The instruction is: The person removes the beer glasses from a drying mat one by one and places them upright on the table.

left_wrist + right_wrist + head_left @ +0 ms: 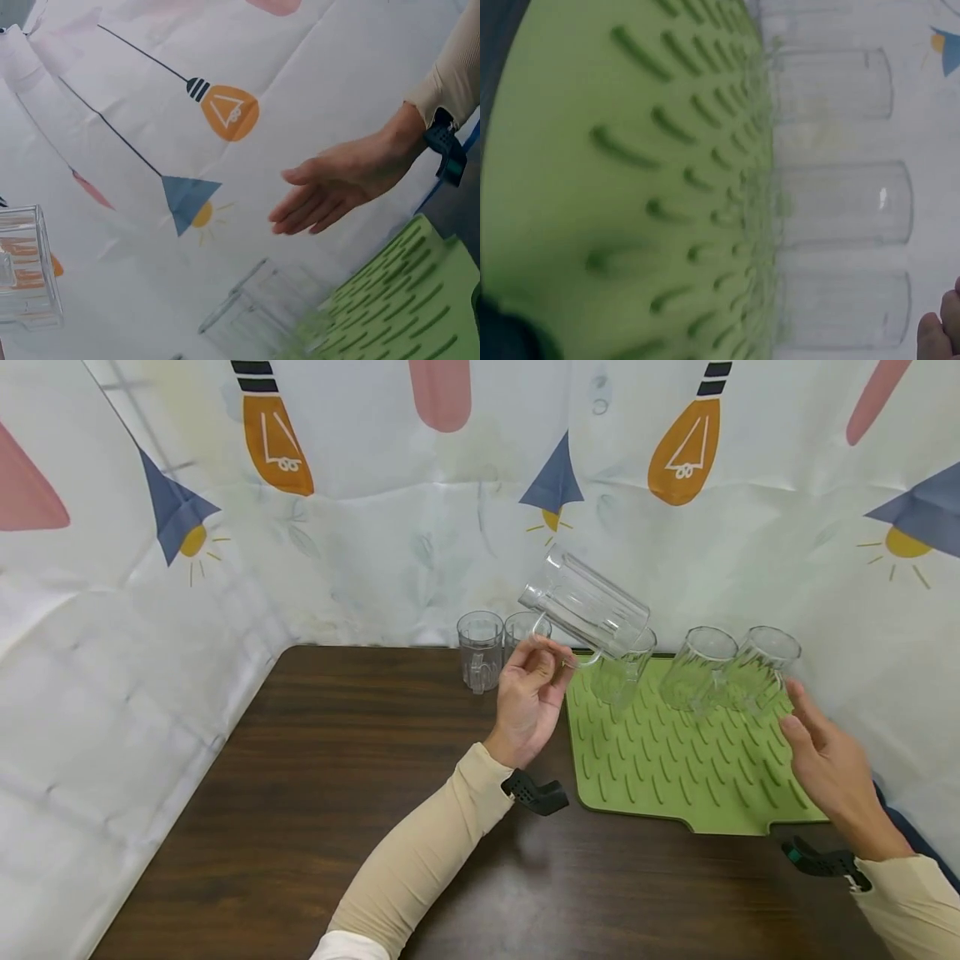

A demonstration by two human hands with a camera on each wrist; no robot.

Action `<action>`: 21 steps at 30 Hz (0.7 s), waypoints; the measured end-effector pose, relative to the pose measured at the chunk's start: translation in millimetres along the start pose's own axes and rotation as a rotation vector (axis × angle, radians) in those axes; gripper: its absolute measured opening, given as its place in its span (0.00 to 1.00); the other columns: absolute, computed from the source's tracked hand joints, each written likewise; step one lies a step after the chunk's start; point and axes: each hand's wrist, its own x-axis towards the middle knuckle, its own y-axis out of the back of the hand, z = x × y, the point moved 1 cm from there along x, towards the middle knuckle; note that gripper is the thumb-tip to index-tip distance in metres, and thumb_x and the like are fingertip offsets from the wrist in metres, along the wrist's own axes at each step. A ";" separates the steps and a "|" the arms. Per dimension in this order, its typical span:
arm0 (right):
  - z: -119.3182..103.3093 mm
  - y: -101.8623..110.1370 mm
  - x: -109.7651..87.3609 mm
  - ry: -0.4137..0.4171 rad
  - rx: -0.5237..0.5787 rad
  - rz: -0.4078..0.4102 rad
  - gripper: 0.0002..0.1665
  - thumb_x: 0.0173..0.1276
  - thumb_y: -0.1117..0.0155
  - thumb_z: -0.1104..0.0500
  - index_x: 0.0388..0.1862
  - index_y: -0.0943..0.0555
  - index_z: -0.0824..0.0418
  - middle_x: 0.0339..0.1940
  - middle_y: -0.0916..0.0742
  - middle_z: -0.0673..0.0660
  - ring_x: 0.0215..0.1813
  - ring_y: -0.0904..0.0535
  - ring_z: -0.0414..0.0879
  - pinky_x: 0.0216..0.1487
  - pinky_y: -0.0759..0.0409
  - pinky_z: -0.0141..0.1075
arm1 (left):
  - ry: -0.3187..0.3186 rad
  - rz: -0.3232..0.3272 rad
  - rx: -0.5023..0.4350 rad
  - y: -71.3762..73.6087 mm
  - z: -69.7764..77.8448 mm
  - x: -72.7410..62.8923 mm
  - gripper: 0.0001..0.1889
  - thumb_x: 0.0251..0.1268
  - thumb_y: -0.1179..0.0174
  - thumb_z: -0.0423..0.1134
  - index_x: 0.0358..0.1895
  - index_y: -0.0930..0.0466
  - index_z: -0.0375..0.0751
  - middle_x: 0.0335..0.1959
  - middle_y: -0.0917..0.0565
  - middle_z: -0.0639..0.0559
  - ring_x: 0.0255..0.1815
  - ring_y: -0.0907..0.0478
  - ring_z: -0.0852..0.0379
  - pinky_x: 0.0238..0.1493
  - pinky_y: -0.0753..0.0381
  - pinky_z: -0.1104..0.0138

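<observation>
My left hand (pixel 529 697) pinches the handle of a clear glass mug (pixel 588 602) and holds it tilted above the table. Part of this raised mug (pixel 30 266) shows at the left edge of the left wrist view. My right hand (pixel 832 764) is beside the rightmost glass mug (pixel 765 664) on the green mat (pixel 675 768), its fingertips close to that mug's side. In the left wrist view the fingers of my right hand (pixel 345 176) are extended, holding nothing. Another mug (pixel 699 668) stands just left of the rightmost one, and a third mug (pixel 618 681) is partly hidden behind the raised one.
Two more clear mugs (pixel 480 652) stand at the table's back edge, left of the mat; the raised mug and left hand partly cover one. The dark wooden table (pixel 322 793) spreads to the left. A patterned white sheet (pixel 375 552) hangs directly behind.
</observation>
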 end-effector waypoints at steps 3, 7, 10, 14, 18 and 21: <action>11.7 2.1 -3.7 0.014 -0.033 -0.030 0.37 0.86 0.57 0.48 0.85 0.60 0.34 0.87 0.50 0.42 0.87 0.50 0.60 0.71 0.49 0.79 | -0.015 -0.011 0.035 2.6 7.6 2.8 0.11 0.73 0.47 0.32 0.38 0.16 0.51 0.37 0.14 0.58 0.43 0.15 0.61 0.58 0.15 0.71; 26.1 2.3 -7.8 0.045 -0.115 -0.057 0.43 0.85 0.52 0.50 0.86 0.63 0.42 0.88 0.51 0.60 0.80 0.51 0.81 0.68 0.49 0.81 | -0.031 -0.019 0.075 7.0 18.1 5.9 0.08 0.70 0.43 0.35 0.38 0.16 0.51 0.37 0.14 0.58 0.43 0.16 0.61 0.57 0.16 0.70; 34.8 1.4 -10.1 0.053 -0.172 -0.086 0.46 0.84 0.50 0.49 0.86 0.65 0.48 0.87 0.55 0.63 0.81 0.53 0.81 0.72 0.51 0.80 | -0.047 -0.017 0.105 10.5 26.3 7.0 0.07 0.69 0.43 0.35 0.38 0.16 0.50 0.37 0.15 0.57 0.43 0.16 0.60 0.56 0.16 0.70; 45.9 0.1 -11.4 0.050 -0.233 -0.125 0.50 0.84 0.49 0.48 0.86 0.69 0.54 0.87 0.61 0.63 0.82 0.59 0.79 0.76 0.58 0.77 | -0.062 -0.005 0.155 14.6 36.3 7.6 0.07 0.70 0.44 0.33 0.39 0.17 0.49 0.38 0.15 0.56 0.43 0.16 0.60 0.56 0.15 0.71; 58.1 0.2 -12.3 0.024 -0.290 -0.167 0.53 0.83 0.49 0.45 0.85 0.72 0.57 0.86 0.66 0.63 0.83 0.63 0.78 0.73 0.56 0.80 | -0.070 0.002 0.213 17.6 45.5 10.5 0.11 0.74 0.47 0.30 0.39 0.17 0.49 0.38 0.16 0.56 0.44 0.16 0.60 0.57 0.15 0.70; 67.3 -0.5 -13.9 0.003 -0.328 -0.203 0.55 0.83 0.49 0.43 0.84 0.74 0.60 0.85 0.67 0.66 0.84 0.66 0.76 0.69 0.53 0.81 | -0.086 0.011 0.256 20.2 52.8 12.9 0.14 0.77 0.50 0.27 0.39 0.17 0.48 0.38 0.16 0.56 0.43 0.16 0.61 0.57 0.15 0.70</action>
